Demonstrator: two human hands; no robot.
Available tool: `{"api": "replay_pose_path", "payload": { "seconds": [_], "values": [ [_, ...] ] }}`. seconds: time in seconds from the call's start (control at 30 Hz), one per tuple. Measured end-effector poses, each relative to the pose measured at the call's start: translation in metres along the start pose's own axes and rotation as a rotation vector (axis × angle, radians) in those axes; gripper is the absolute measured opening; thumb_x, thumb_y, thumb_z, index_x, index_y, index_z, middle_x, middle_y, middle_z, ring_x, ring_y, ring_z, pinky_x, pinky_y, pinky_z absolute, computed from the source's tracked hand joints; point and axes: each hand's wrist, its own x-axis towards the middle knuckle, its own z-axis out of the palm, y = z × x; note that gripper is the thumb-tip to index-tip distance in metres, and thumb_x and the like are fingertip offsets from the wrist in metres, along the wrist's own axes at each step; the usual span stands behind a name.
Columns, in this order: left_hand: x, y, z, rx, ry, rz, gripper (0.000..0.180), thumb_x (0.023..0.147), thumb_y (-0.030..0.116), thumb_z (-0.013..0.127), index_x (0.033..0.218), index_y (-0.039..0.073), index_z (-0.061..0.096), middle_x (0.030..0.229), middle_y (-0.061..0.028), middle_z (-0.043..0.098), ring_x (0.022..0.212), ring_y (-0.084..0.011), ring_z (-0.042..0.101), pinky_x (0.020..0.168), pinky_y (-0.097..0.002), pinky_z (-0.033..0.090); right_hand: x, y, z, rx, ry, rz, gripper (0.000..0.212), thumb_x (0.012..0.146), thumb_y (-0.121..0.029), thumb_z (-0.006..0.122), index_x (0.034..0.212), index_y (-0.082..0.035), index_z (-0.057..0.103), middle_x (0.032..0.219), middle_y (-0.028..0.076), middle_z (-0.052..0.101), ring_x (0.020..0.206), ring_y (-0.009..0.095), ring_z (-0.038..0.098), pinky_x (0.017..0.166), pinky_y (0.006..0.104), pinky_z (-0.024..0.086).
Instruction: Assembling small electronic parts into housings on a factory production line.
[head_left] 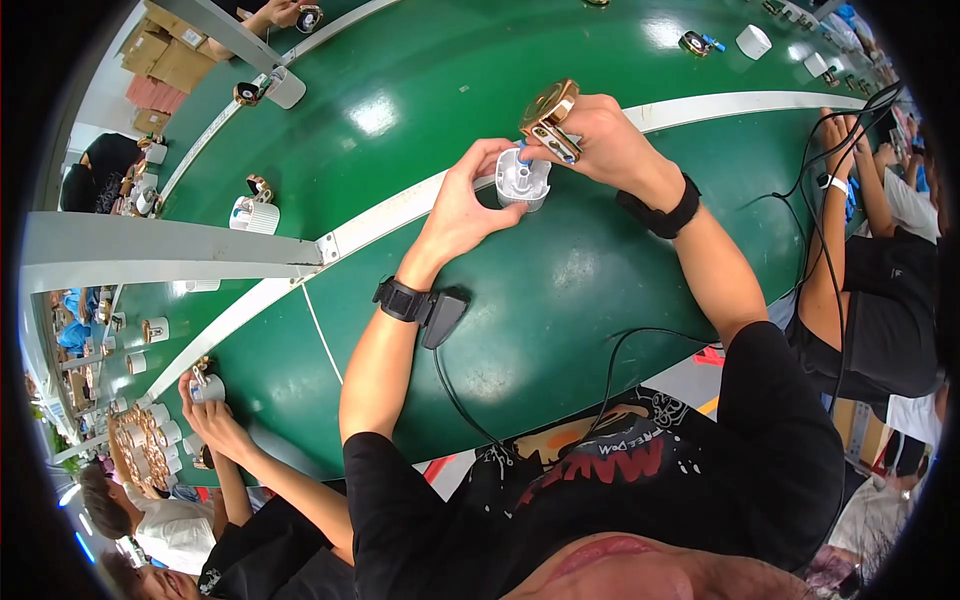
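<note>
My left hand is closed around a white plastic cup-shaped housing, thumb on the near side and fingers on the far side. The housing's open end faces up, showing moulded ribs and a post inside. Just above and to its right, my right hand grips a round gold-rimmed device part with a dark face and a slotted side. Something small and blue shows between that part and the housing's far rim; whether it joins them I cannot tell. Both wrists wear black straps.
A white rail separates my green tabletop from a green belt carrying white housings and gold-rimmed parts. A grey metal post juts in from the left. Black cables hang at right. Co-workers sit on both sides.
</note>
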Motion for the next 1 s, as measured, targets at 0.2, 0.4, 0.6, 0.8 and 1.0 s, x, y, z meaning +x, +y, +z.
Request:
{"api": "replay_pose_path", "payload": {
  "seconds": [0.2, 0.4, 0.6, 0.8, 1.0],
  "values": [
    [-0.001, 0.002, 0.0, -0.016, -0.014, 0.007, 0.063, 0.066, 0.0, 0.074, 0.124, 0.0, 0.05, 0.117, -0.0111, 0.062, 0.117, -0.0218, 0.058, 0.106, -0.0359, 0.041, -0.001, -0.002, 0.001, -0.006, -0.227, 0.158, 0.022, 0.076, -0.018, 0.079, 0.088, -0.002, 0.068, 0.086, 0.012, 0.068, 0.072, 0.03, 0.063, 0.064, 0.0361, 0.05],
    [0.001, 0.003, 0.001, -0.025, -0.026, 0.013, 0.063, 0.065, -0.001, 0.074, 0.124, 0.0, 0.05, 0.117, -0.0112, 0.063, 0.117, -0.0219, 0.058, 0.105, -0.0358, 0.041, 0.0, -0.004, -0.011, -0.144, -0.313, 0.2, 0.022, 0.082, -0.024, 0.074, 0.089, -0.004, 0.068, 0.079, 0.012, 0.065, 0.069, 0.033, 0.06, 0.064, 0.0395, 0.048],
    [-0.001, 0.001, -0.002, -0.019, -0.03, 0.014, 0.064, 0.065, -0.001, 0.074, 0.124, 0.0, 0.05, 0.117, -0.0113, 0.063, 0.117, -0.0214, 0.058, 0.105, -0.0353, 0.041, 0.005, -0.024, -0.012, -0.181, -0.535, 0.535, 0.025, 0.085, -0.031, 0.07, 0.092, -0.007, 0.067, 0.071, 0.012, 0.063, 0.067, 0.034, 0.059, 0.061, 0.0424, 0.046],
    [0.0, 0.001, 0.001, -0.032, -0.033, 0.018, 0.065, 0.064, -0.002, 0.074, 0.124, 0.0, 0.05, 0.116, -0.0105, 0.063, 0.116, -0.0199, 0.057, 0.106, -0.0349, 0.04, -0.003, -0.032, -0.007, -0.291, -0.474, 0.507, 0.027, 0.086, -0.036, 0.067, 0.095, -0.01, 0.066, 0.072, 0.013, 0.063, 0.067, 0.034, 0.059, 0.061, 0.0424, 0.045],
    [0.001, -0.001, 0.002, -0.018, -0.025, 0.029, 0.064, 0.064, -0.002, 0.075, 0.123, 0.001, 0.05, 0.115, -0.0098, 0.063, 0.115, -0.0193, 0.058, 0.104, -0.0342, 0.042, 0.003, -0.034, -0.022, -0.085, -0.597, 0.539, 0.029, 0.088, -0.033, 0.064, 0.102, -0.008, 0.065, 0.078, 0.01, 0.067, 0.071, 0.027, 0.063, 0.063, 0.0386, 0.048]
  ]
}}
